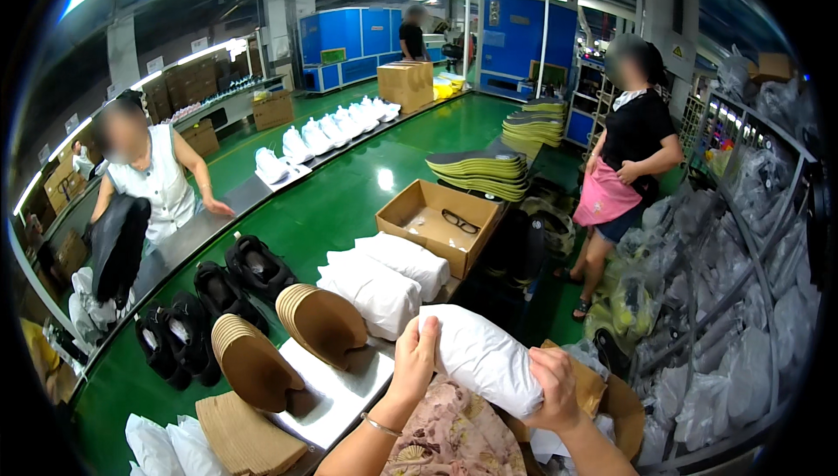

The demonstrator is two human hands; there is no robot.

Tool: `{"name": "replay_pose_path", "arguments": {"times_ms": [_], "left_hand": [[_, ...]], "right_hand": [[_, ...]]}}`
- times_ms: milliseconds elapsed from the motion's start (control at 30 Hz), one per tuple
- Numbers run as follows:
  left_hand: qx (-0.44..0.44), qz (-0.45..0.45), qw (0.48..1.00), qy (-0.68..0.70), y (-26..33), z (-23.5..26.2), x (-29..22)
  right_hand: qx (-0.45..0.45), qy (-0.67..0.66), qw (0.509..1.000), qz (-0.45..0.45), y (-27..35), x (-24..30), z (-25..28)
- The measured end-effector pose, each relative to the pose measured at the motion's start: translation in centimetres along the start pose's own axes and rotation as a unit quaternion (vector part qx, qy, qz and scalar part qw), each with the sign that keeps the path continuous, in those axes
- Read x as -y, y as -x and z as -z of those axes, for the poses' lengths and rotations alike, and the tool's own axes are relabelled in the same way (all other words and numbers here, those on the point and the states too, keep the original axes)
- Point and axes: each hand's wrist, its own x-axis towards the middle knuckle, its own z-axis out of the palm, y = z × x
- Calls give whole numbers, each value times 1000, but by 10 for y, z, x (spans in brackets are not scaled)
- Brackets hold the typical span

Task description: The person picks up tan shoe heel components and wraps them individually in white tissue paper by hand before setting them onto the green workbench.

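Observation:
Both my hands are closed on a white wrapped bundle (484, 358), long and rounded, its thin covering wrinkled like paper. My left hand (415, 356) grips its left end, thumb on top. At the opposite end, the fingers of my right hand (553, 378) wrap around it. The bundle is held in front of my body, above my patterned clothing. Just beyond my left hand, similar white bundles (371, 288) lie on the bench. Stacks of curved brown cardboard inserts (253, 362) stand left of my left hand, next to a shiny metal plate (336, 389).
Black shoes (257, 271) and a row of white shoes (319, 136) line the green bench (349, 201). An open cardboard box (428, 223) holds eyeglasses (460, 221). Insoles (480, 175) are piled behind it. Bagged goods fill a rack (733, 284) at right. Co-workers stand left and right.

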Motion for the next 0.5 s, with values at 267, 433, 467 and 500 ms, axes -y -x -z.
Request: {"name": "replay_pose_path", "arguments": {"times_ms": [267, 433, 467, 500], "left_hand": [[75, 197, 932, 295, -15, -4, -21], [72, 251, 921, 291, -40, -8, -15], [63, 246, 925, 281, -45, -6, -14], [37, 229, 940, 250, -48, -6, -15]], "right_hand": [[-39, -169, 967, -189, 12, 3, 3], [-70, -286, 878, -377, 30, -7, -20], [-65, -300, 866, -394, 25, -11, -25], [-68, -310, 861, -396, 21, -18, -31]]}}
